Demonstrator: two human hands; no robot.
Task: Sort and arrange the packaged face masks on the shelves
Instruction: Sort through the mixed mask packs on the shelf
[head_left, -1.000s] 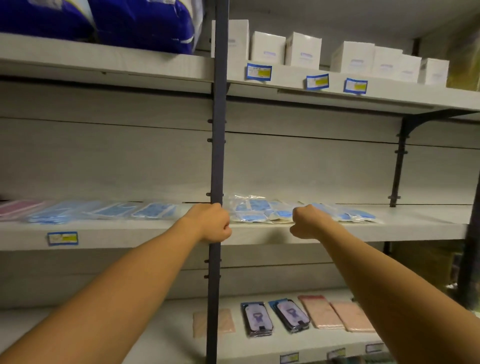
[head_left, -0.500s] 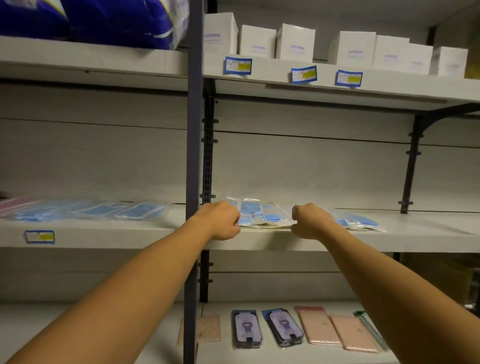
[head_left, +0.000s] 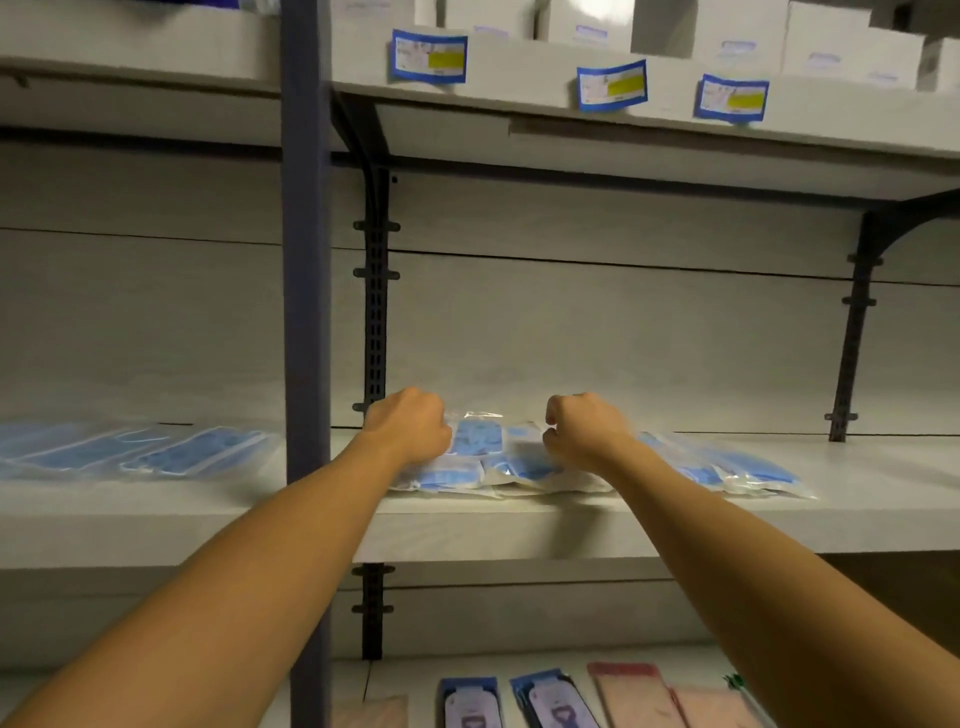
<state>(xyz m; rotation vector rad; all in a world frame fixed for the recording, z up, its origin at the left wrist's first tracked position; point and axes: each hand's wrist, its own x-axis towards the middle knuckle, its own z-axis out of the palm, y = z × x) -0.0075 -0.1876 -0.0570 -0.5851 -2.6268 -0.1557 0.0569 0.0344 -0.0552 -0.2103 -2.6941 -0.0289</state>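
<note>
We can't see the fingertips of either the left hand (head_left: 408, 427) or right hand (head_left: 584, 428), they're curled away over the blue mask packets (head_left: 493, 457). White boxes (head_left: 727, 31) get chopped at the top edge, the pink packs (head_left: 670, 699) at the bottom, and the price labels (head_left: 429, 56) are too blurry to read.

Two bare forearms show from the lower corners of the view, with no sleeve, watch, band or glove on either. The left hand (head_left: 410, 426) and the right hand (head_left: 584, 427) are bare as well, with no ring in sight on the knuckles that show. Both forearms are slim and smooth, without marks or jewellery.
</note>
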